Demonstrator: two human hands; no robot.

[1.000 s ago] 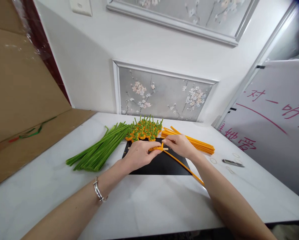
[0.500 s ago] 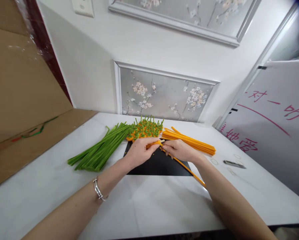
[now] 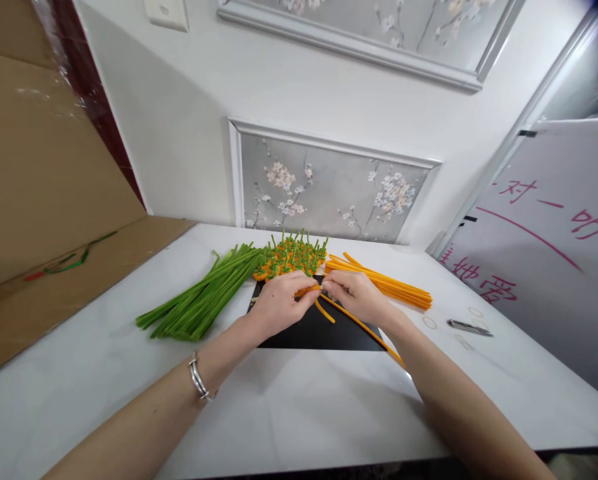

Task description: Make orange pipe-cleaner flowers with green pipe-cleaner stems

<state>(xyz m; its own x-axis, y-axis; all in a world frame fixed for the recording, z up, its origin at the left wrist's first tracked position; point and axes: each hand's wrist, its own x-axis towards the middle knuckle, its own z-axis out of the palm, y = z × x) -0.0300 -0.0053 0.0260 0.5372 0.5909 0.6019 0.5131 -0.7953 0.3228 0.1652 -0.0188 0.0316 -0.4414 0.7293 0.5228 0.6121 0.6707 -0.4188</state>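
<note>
Over a black mat [image 3: 299, 330], my left hand [image 3: 283, 300] is closed on a coiled orange stem [image 3: 309, 291]. My right hand [image 3: 353, 293] pinches at the coil's right end, its fingertips nearly touching the left ones; what lies between them is too small to make out. A short orange end [image 3: 325, 311] hangs below the fingers, and a long orange stem [image 3: 366, 328] runs from them down to the right, passing under my right wrist. Behind my hands sits a cluster of small orange pieces with green stems [image 3: 291, 257].
A bundle of green fuzzy stems [image 3: 199, 300] lies on the left and a bundle of orange stems [image 3: 399, 288] on the right. Metal clippers [image 3: 469, 327] and thin rings [image 3: 429, 323] lie further right. Cardboard [image 3: 79, 267] borders the table at left.
My right fingers have moved slightly up and left at the coil's end. A short orange end now hangs below my fingers, and the pale tip seen between my hands before is mostly hidden.
</note>
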